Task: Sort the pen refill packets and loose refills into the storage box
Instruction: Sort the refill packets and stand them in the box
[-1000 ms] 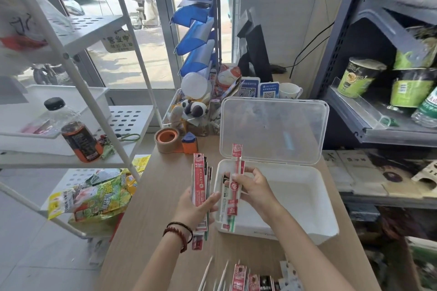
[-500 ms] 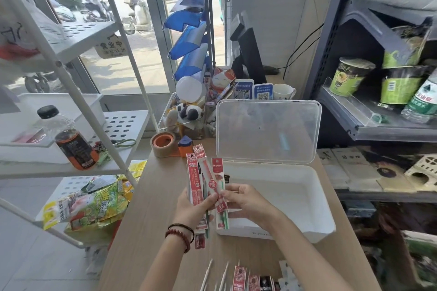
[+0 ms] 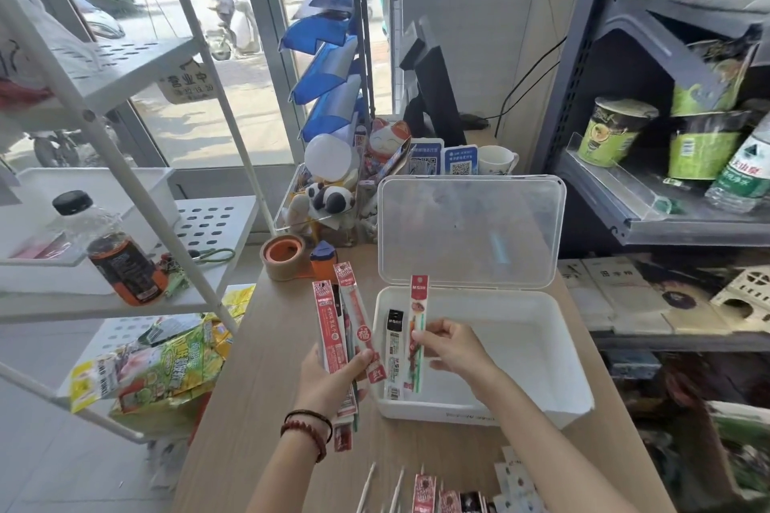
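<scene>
The person's left hand [image 3: 333, 377] grips a fanned bundle of red refill packets [image 3: 333, 329], upright above the wooden table [image 3: 258, 367]. The right hand [image 3: 456, 350] pinches a black-topped packet [image 3: 393, 350] and a red-topped packet [image 3: 418, 317] side by side, upright over the left end of the white storage box [image 3: 521, 337]. The box's clear lid [image 3: 471, 229] stands open behind it. More packets [image 3: 425, 496] and loose refills [image 3: 368, 485] lie at the table's near edge.
</scene>
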Demonstrator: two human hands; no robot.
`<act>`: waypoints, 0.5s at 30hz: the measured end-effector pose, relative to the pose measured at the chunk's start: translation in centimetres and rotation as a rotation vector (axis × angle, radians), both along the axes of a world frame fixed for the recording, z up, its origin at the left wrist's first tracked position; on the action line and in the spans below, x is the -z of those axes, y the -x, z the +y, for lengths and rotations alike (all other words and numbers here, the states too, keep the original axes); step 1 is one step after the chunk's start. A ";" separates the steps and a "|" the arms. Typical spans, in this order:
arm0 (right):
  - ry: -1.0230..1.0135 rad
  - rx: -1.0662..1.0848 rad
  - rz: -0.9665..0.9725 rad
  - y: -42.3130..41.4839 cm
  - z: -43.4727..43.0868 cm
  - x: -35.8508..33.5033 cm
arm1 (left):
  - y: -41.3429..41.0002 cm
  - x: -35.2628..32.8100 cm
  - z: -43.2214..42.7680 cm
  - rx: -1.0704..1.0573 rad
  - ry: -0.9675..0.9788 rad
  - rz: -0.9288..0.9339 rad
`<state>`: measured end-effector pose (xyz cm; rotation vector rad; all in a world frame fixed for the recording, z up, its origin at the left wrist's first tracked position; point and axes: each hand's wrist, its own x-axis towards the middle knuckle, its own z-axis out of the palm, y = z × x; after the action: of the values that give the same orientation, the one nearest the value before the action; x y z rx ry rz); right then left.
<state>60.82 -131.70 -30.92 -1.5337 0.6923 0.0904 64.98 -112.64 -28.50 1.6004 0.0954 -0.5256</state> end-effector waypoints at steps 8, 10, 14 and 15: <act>0.113 -0.029 -0.020 -0.7 1.5 1.1 | -0.3 0.5 1.1 -0.022 -0.012 0.008; 0.131 -0.029 -0.020 -0.8 1.6 1.4 | -0.5 0.6 1.3 -0.035 -0.004 0.012; 0.234 -0.019 0.034 -1.2 1.9 2.2 | -0.6 0.8 1.4 -0.027 -0.009 0.018; 0.272 -0.025 0.042 -1.3 2.0 2.2 | -0.5 0.9 1.3 -0.028 -0.006 0.021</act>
<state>62.09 -129.66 -33.13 -1.8059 0.7413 0.0487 65.52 -111.31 -29.40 1.5978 0.1353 -0.5208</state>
